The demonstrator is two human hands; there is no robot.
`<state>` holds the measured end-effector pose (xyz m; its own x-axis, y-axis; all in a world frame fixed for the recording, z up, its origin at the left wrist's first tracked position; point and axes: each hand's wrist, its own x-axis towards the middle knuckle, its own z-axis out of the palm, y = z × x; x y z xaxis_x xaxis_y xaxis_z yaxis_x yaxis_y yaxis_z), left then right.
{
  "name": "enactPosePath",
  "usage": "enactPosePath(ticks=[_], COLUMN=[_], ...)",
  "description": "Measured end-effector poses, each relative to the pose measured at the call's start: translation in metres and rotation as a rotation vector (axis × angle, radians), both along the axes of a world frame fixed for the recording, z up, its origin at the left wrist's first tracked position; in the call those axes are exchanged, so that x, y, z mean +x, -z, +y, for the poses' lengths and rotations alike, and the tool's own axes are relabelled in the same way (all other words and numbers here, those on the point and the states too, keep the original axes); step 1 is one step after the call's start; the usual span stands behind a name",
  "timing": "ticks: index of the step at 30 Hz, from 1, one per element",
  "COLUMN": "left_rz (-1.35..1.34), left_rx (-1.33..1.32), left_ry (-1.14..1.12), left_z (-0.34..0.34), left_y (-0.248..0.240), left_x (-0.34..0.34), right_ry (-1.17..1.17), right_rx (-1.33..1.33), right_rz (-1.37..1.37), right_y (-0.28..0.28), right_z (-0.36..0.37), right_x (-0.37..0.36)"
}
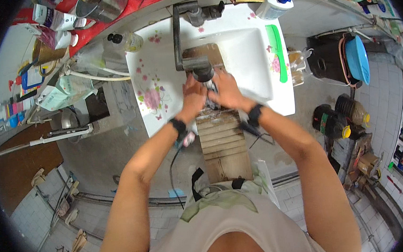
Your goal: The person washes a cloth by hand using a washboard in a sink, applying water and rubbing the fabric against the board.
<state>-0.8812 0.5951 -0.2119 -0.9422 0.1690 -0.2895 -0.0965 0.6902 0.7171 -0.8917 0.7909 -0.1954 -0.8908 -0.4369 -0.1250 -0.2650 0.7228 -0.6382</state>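
A wooden washboard (223,148) slopes from the white sink basin (245,51) down towards my body. Both my hands meet over its upper ribbed part, under the head of a dark faucet (178,38). My left hand (193,97) and my right hand (228,93) close in on a small, wet, greyish bundle (212,98) between them. Whitish suds lie on the wood just below it. The bundle's kind does not show, being mostly covered by fingers and faucet and slightly blurred. A dark band circles each wrist.
A green comb-like tool (277,53) lies on the sink's right rim. A white bottle with a blue pump (276,4) and a clear pump bottle (128,40) stand at the rim. On the right are a black bucket (329,61) and large dark bottles (329,121). A red shelf (147,4) runs behind.
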Motion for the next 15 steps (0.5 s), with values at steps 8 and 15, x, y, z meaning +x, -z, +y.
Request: enactPosePath(ticks=[8, 15], left_rz=[0.174, 0.109], left_rx=[-0.172, 0.118], left_ry=[0.186, -0.01], left_z=[-0.008, -0.004], left_y=[0.017, 0.019], left_x=[0.008, 0.027], right_ry=[-0.092, 0.049], right_rx=[0.147, -0.147], right_rz=[0.061, -0.108], right_y=[-0.004, -0.024], right_z=[-0.013, -0.008], right_x=[-0.009, 0.025])
